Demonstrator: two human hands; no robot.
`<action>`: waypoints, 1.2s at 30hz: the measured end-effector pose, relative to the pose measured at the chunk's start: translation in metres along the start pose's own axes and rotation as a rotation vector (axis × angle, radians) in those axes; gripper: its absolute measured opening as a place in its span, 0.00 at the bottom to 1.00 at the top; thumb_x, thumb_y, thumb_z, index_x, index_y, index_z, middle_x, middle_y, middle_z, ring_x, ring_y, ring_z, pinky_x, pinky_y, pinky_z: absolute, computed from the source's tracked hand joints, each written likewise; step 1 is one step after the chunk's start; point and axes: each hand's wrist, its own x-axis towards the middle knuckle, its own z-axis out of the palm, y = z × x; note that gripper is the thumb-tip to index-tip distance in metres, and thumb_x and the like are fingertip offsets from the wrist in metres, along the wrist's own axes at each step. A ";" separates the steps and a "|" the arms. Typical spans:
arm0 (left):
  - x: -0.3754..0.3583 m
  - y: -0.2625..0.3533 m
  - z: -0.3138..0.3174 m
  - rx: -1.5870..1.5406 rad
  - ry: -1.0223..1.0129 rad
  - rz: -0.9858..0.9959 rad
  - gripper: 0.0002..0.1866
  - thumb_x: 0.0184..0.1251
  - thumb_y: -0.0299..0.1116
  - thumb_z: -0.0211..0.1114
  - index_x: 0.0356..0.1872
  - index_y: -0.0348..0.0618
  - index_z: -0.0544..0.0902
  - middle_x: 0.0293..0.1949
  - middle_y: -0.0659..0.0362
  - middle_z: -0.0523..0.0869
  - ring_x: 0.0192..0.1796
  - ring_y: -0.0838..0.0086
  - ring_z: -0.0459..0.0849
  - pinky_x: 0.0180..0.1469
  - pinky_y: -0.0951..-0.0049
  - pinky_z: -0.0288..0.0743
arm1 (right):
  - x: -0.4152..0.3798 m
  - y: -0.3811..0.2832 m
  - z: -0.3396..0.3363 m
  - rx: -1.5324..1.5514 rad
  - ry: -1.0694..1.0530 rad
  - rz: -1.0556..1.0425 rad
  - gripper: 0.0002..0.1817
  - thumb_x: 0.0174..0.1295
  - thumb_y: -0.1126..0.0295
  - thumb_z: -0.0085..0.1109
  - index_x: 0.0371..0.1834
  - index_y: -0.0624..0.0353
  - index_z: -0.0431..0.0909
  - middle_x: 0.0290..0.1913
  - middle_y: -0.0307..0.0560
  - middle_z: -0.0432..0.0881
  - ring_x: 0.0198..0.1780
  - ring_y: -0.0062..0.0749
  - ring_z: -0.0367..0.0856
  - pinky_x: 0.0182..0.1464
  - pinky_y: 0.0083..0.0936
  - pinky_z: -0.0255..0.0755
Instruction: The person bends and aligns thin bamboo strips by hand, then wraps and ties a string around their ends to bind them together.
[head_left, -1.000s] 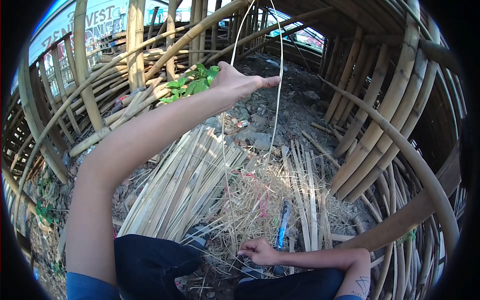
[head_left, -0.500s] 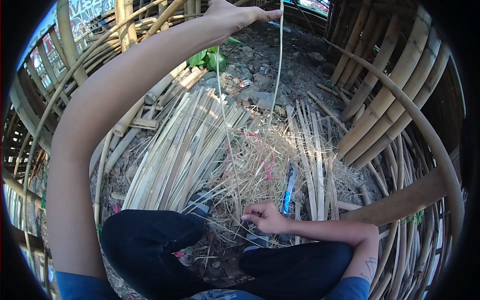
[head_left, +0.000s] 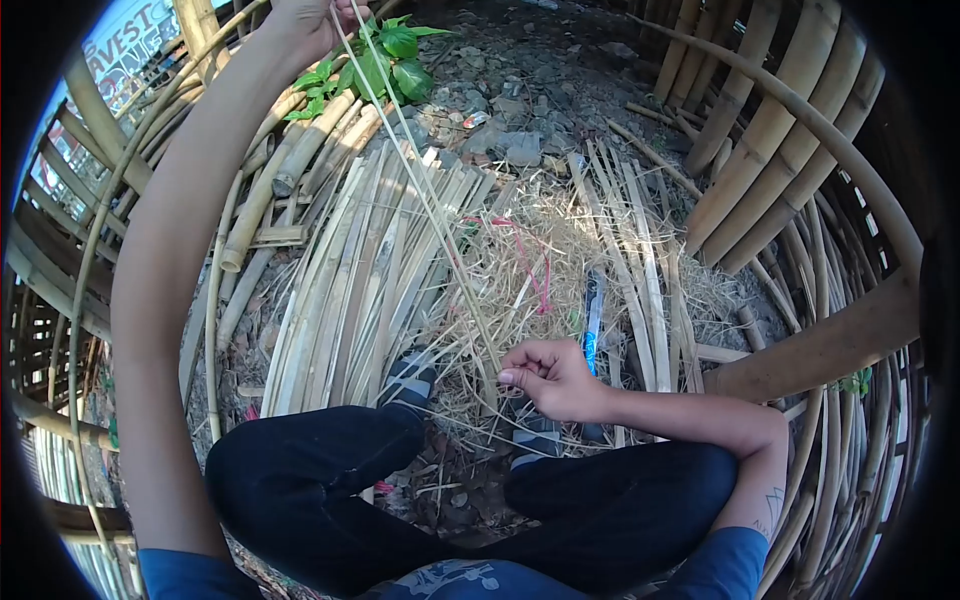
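Left hand sits at eleven o'clock, half cut off by the frame edge — gripping the thin bamboo strip. Right hand pinches the strip's lower end over the straw pile, its tip lost among stalks.

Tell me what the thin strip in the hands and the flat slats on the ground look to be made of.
Thin strip: likely split bamboo, pale, matte and bending without snapping. Flat slats: also apparently split bamboo, dry tan with lengthwise grain, unfinished.
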 end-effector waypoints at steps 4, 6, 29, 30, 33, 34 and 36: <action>0.001 -0.038 -0.030 -0.039 -0.389 -0.048 0.28 0.67 0.45 0.62 0.56 0.29 0.69 0.46 0.52 0.76 0.46 0.68 0.79 0.48 0.67 0.77 | 0.005 -0.017 -0.003 0.046 0.053 -0.037 0.02 0.62 0.78 0.60 0.33 0.65 0.79 0.20 0.27 0.71 0.22 0.06 0.61 0.21 0.13 0.56; -0.055 -0.055 -0.001 -0.144 -0.187 -0.061 0.09 0.72 0.31 0.55 0.47 0.39 0.73 0.33 0.61 0.75 0.33 0.77 0.76 0.35 0.76 0.75 | 0.007 -0.022 -0.003 0.073 0.111 -0.049 0.02 0.62 0.77 0.60 0.31 0.63 0.79 0.19 0.27 0.70 0.20 0.05 0.59 0.20 0.12 0.54; -0.236 -0.095 0.027 0.124 -0.366 -0.199 0.09 0.61 0.21 0.65 0.42 0.33 0.77 0.32 0.56 0.81 0.31 0.78 0.78 0.32 0.79 0.73 | 0.014 -0.040 -0.017 -0.055 0.070 -0.373 0.08 0.60 0.72 0.64 0.40 0.63 0.82 0.21 0.34 0.78 0.20 0.06 0.64 0.20 0.12 0.55; -0.236 -0.093 0.027 0.114 -0.353 -0.192 0.09 0.61 0.21 0.65 0.41 0.33 0.77 0.32 0.56 0.81 0.31 0.79 0.78 0.32 0.80 0.72 | 0.013 -0.042 -0.018 -0.134 0.041 -0.374 0.08 0.61 0.71 0.63 0.41 0.64 0.82 0.21 0.34 0.78 0.20 0.06 0.64 0.20 0.12 0.55; -0.236 -0.092 0.026 0.086 -0.336 -0.195 0.08 0.62 0.20 0.64 0.41 0.34 0.76 0.32 0.56 0.81 0.31 0.79 0.77 0.31 0.80 0.71 | 0.012 -0.040 -0.012 0.013 0.080 -0.342 0.08 0.64 0.71 0.61 0.41 0.64 0.82 0.21 0.32 0.76 0.20 0.06 0.62 0.20 0.11 0.54; -0.236 -0.092 0.025 0.064 -0.331 -0.202 0.08 0.63 0.20 0.63 0.41 0.34 0.76 0.32 0.56 0.81 0.31 0.79 0.77 0.31 0.80 0.71 | 0.012 -0.042 -0.014 0.014 0.080 -0.344 0.08 0.64 0.71 0.61 0.41 0.64 0.82 0.21 0.32 0.76 0.20 0.06 0.62 0.20 0.11 0.54; -0.237 -0.091 0.025 0.045 -0.325 -0.198 0.07 0.63 0.20 0.62 0.41 0.35 0.75 0.32 0.55 0.81 0.32 0.79 0.77 0.31 0.80 0.70 | 0.011 -0.050 -0.019 0.112 0.060 -0.132 0.08 0.65 0.71 0.58 0.39 0.66 0.81 0.23 0.34 0.79 0.19 0.07 0.64 0.19 0.13 0.55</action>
